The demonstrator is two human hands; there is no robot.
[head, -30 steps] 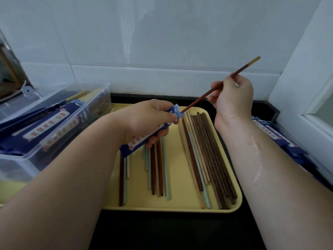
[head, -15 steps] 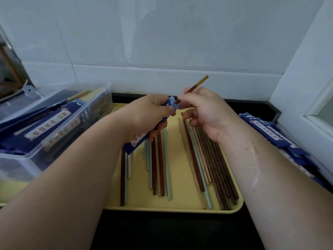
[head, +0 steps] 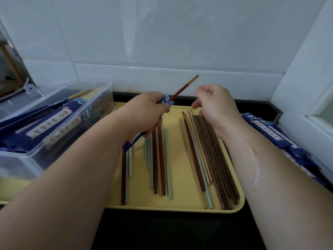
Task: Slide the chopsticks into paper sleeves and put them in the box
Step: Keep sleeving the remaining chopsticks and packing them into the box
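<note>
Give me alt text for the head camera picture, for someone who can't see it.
A left hand grips a blue paper sleeve with a reddish chopstick poking out of its top, above a yellow tray of loose chopsticks. The right hand hovers beside it, holding nothing. A clear box of sleeved chopsticks sits to the left.

A dark blue paper sleeve [head: 163, 102] with a white label is gripped in the left hand [head: 147, 112], tilted, with its open mouth at the thumb. A red-brown chopstick [head: 183, 88] with a pale tip juts from that mouth, slanting up toward the right hand [head: 216, 103] without touching it. Beneath both hands lie loose chopsticks [head: 207, 159] in brown, red, beige and pale blue. The clear box [head: 54, 143], holding filled sleeves [head: 52, 121], stands left of the left hand. More blue sleeves [head: 270, 130] lie right of the right forearm.
</note>
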